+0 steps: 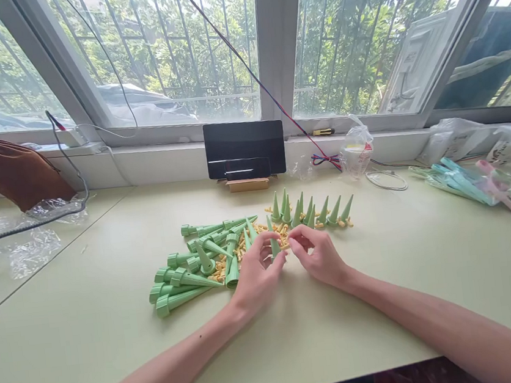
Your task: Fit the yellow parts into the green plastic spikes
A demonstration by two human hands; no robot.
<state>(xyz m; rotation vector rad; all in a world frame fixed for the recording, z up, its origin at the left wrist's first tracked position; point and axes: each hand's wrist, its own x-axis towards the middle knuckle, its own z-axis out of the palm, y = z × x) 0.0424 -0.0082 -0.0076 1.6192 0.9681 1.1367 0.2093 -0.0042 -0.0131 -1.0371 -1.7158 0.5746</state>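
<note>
One tablet (244,140) stands beyond; our left hand (257,268) pinches one green cone (275,247); we cannot tell what our right hand (321,256) holds.

Messy pile of green plastic spikes (194,278) over here, mostly on their sides, little yellow bits (282,229) spilled among them. One held spike (275,246) points up; the standing bunch (309,209) on the right shows yellow at the base.

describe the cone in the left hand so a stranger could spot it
Find the tablet, then the left hand nearer you. It holds a green cone, tip up. Unlike the heap to its left and the row behind to its right, this cone alone is held.
</note>
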